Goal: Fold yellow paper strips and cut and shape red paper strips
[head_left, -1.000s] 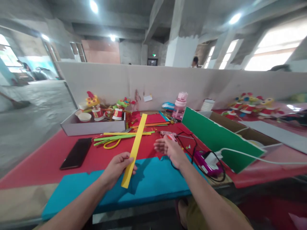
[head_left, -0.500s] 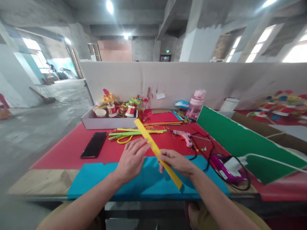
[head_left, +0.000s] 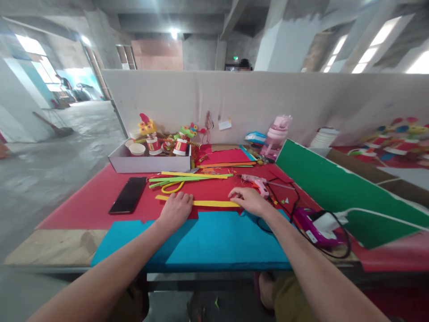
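While left hand covers part, yellow strip shows long (narrow, bright).

Even, cool light over bench; space beneath much dimmer. Ceiling lamp glaring, haloed. Right-hand windows and left-hand windows blown out white. Floor shiny with pale reflections. Left hand and right hand readable, slightly soft. Wide-angle stretch toward edges; toys at far right smeared. Head above partition pixelated.
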A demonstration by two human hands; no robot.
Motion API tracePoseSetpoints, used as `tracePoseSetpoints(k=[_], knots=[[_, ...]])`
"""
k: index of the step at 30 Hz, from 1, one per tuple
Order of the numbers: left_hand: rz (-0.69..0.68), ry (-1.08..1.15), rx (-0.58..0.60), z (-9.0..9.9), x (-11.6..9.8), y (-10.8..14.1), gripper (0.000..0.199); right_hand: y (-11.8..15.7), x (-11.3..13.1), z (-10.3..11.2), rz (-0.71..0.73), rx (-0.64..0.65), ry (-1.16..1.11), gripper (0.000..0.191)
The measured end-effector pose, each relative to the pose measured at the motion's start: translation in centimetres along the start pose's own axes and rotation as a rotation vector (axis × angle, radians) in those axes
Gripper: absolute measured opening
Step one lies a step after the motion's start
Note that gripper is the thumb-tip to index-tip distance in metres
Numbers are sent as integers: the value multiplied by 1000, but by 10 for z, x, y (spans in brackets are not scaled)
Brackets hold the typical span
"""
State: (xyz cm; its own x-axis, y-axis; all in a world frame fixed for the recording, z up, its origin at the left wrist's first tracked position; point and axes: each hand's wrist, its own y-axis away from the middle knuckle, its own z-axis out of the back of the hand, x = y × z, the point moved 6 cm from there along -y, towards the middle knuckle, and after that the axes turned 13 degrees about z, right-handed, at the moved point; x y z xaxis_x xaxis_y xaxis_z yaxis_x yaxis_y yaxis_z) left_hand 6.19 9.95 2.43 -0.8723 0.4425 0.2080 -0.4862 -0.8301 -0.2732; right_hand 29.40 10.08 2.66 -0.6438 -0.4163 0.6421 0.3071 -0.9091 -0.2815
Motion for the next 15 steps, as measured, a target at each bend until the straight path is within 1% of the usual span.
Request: tracePoseSetpoints(k=[2,4,6,8,9,10,11,13,15], knots=[[11,-32,15,0,0,2,32,-2,-7,9,27,-28,112,11],[-6,-44,26,3,-3,5,36,-2,-7,14,29,-37,194,13],[-27,-37,45,7,-6,7,39,-2,4,17,63,-112,299,14],[-47,-28,80,9,-7,7,34,-2,27,15,158,-230,383,14],[-55,-24,95,10,-8,6,28,-2,39,8,218,-258,379,14],[-65,-18,102,10,-9,6,22,-3,50,-2,266,-249,340,14],[-76,-11,101,10,-10,6,18,-4,59,-14,299,-212,283,15],[-96,11,76,9,-12,5,16,-5,71,-40,343,-100,180,13],[-114,42,52,8,-15,6,17,-6,73,-58,341,-37,145,12]])
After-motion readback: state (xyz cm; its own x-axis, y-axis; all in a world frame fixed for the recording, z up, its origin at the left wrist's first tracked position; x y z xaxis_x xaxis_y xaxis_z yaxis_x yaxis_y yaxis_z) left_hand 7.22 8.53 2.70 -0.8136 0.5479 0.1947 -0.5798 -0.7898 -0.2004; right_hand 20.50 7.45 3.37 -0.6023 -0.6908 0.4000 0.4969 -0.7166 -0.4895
